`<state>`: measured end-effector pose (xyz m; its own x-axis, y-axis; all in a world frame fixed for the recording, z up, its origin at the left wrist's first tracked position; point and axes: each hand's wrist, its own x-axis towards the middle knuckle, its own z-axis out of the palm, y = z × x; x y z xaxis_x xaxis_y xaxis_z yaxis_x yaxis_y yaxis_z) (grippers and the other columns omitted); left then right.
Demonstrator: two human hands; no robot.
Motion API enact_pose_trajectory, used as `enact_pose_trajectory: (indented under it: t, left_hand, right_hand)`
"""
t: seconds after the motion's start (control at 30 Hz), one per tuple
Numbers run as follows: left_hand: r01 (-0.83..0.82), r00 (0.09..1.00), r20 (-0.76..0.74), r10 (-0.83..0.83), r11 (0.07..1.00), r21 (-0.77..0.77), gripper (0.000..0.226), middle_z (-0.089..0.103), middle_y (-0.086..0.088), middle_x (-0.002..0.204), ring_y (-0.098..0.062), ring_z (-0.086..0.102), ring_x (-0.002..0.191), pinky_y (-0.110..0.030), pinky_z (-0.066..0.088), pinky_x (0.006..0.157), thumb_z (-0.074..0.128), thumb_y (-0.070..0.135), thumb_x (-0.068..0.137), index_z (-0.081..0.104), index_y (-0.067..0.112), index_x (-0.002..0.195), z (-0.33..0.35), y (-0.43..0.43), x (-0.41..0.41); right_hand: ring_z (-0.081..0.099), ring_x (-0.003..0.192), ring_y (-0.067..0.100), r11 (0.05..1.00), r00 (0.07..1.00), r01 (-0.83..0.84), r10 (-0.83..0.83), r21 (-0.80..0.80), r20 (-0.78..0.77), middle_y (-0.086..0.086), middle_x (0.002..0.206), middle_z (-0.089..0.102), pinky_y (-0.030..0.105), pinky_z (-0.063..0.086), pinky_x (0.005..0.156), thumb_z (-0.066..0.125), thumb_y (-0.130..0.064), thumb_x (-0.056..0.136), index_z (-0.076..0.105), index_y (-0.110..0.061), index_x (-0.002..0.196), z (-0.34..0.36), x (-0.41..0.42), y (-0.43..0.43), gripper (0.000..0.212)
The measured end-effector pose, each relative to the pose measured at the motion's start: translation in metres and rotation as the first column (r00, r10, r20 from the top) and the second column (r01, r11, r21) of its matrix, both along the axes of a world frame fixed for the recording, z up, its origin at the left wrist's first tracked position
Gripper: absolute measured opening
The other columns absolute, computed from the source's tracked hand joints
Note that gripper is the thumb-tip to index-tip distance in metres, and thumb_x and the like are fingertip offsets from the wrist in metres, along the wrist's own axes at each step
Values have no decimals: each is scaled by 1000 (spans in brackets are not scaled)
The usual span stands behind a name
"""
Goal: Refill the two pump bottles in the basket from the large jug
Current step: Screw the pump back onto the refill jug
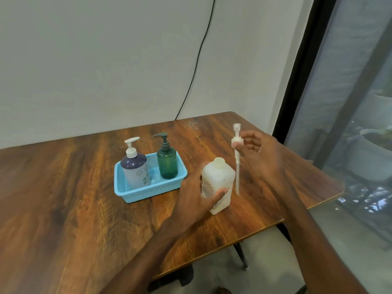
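- While the large jug (218, 183) stands upright on the table (63, 187) just right of the frame's centre, I see the left hand (195, 194) gripping its body from the left side, with the thumb across the labelled front face.
- From my feed the jug's neck is uncapped and open at the top.
- I see the right hand (263, 153), right of centre, pinching a white pump (237, 143) by its collar between thumb and fingertips; the other fingers are loosely curled.
- That pump is clear of the jug, held upright, and its long dip tube hangs down just beside the jug's right shoulder. The tube is motion-blurred, so I cannot tell whether its tip touches anything.
- Left of the jug and near it, a light blue mesh basket (131, 196) sits on the table.
- I count two bottles standing upright in the basket, both with pump heads on: a white-capped bottle (135, 168) with a navy top half at the basket's left end, and a green bottle (167, 162) at its right end.
- A black cable (199, 56) runs down the wall in the upper middle of the frame, ending behind the table's far edge.
- A dark-framed window (350, 102) fills the right side.
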<state>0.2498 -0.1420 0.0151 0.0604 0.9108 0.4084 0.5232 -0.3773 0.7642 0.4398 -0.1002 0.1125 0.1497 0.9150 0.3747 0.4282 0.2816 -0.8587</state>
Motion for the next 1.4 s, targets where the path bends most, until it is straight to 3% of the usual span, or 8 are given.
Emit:
enact_pose_trajectory:
  t: [0.13, 0.43, 0.53, 0.73, 0.87, 1.0, 1.2, 1.4]
  left_hand:
    - [29, 999, 14, -29, 999, -34, 75, 48, 47, 121, 25, 51, 111, 4, 43, 82, 85, 52, 81, 37, 52, 139, 3, 10, 4]
    - [49, 999, 10, -49, 997, -60, 77, 51, 39, 126, 14, 54, 115, -4, 45, 89, 86, 47, 82, 36, 53, 140, 3, 20, 5]
    - [48, 999, 3, -48, 998, -50, 76, 50, 45, 120, 24, 50, 112, 1, 43, 81, 86, 46, 82, 35, 56, 137, 3, 19, 4]
    - [21, 1000, -4, -21, 998, -58, 77, 48, 35, 126, 9, 52, 113, -2, 39, 84, 85, 49, 82, 34, 51, 140, 2, 20, 6]
    - [17, 1000, -7, -17, 999, -34, 66, 55, 35, 120, 4, 60, 115, -11, 49, 89, 84, 53, 82, 39, 57, 130, 0, 19, 5]
    - [4, 1000, -6, -4, 1000, -1, 65, 61, 28, 127, 3, 61, 116, -21, 56, 94, 82, 57, 81, 45, 49, 134, -2, 19, 6]
    - [-11, 1000, -4, 11, 1000, -5, 62, 53, 45, 113, 23, 54, 109, -3, 46, 82, 82, 57, 82, 36, 72, 120, 0, 16, 5]
    - [-3, 1000, -1, 3, 1000, 1, 70, 52, 44, 118, 15, 56, 115, -11, 51, 92, 83, 52, 82, 33, 68, 129, 2, 14, 5]
  right_hand:
    - [71, 97, 5, 981, 998, -58, 60, 183, -6, -9, 113, 73, 28, 60, 87, 76, -24, 90, 69, -17, 127, 54, -2, -20, 39]
    - [74, 94, 10, 906, 981, -149, 186, 396, -57, -7, 108, 75, 23, 61, 78, 71, -15, 93, 72, -11, 123, 123, -13, -35, 30]
    - [73, 96, 9, 922, 984, -165, 177, 350, -3, -6, 112, 75, 31, 62, 83, 72, -16, 92, 71, -12, 125, 110, -19, -29, 33]
    - [71, 97, 6, 974, 989, -140, 130, 179, 66, -7, 115, 74, 35, 62, 86, 73, -22, 92, 72, -21, 124, 56, -27, -17, 32]
    - [69, 100, 0, 984, 966, -167, 152, 57, 211, -17, 117, 71, 23, 59, 84, 76, -29, 90, 73, -27, 121, 4, -24, -22, 32]
    - [67, 102, 0, 990, 972, -117, 98, 79, 213, -16, 120, 71, 23, 58, 87, 78, -29, 87, 68, -27, 128, -24, -23, -24, 43]
    - [66, 95, 2, 995, 954, -71, 46, 76, 295, -10, 116, 72, 30, 60, 85, 74, -42, 88, 69, -25, 123, -28, -26, -12, 40]
    - [66, 89, 4, 999, 977, -15, 8, 34, 212, -10, 108, 71, 25, 60, 80, 85, -49, 74, 67, -25, 119, -32, -27, -11, 54]
